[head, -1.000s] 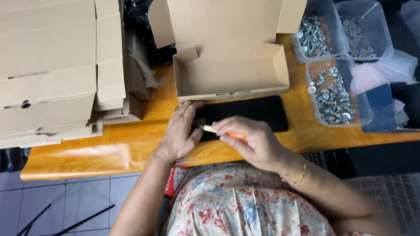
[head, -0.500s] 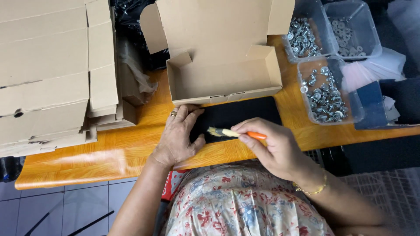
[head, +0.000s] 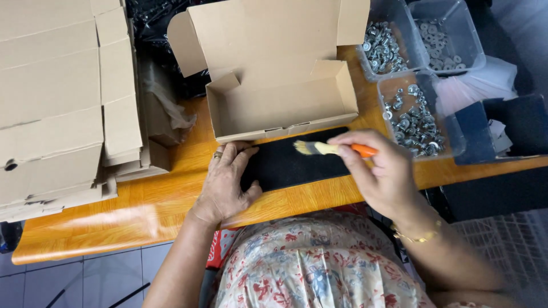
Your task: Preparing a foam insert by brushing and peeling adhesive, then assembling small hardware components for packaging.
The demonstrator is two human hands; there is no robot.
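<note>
Right hand (head: 383,174) keeps a closed grip on a small brush (head: 334,149), its orange handle pinched between the fingers and its pale bristles pointing left. The brush's long axis runs nearly level, left to right, just above a black rectangular pad (head: 297,162) that lies lengthwise on the wooden counter (head: 142,199) in front of an open cardboard box (head: 282,105). Left hand (head: 228,182) lies flat with fingers spread, pressing down on the pad's left end and grasping nothing. Both forearms reach up from the lower edge. Most of the handle is hidden inside the fist. Clear bins of metal hardware (head: 408,117) sit to the right, partly cut off.
</note>
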